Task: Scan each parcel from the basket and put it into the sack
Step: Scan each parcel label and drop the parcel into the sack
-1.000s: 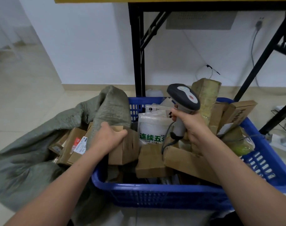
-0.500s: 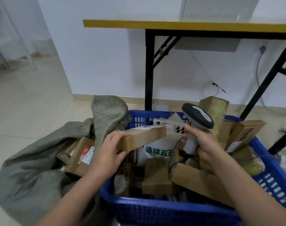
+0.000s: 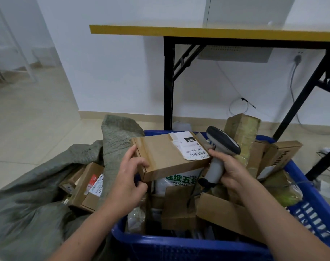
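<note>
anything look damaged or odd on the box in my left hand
The white label on the cardboard box looks wrinkled, with its left edge ragged and lifting, and its print reads upside down from here. The box itself, gripped by the left hand, looks intact.

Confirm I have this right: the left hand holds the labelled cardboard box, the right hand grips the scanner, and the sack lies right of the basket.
One error: the head view shows the sack lying left of the basket. The rest holds.
</note>
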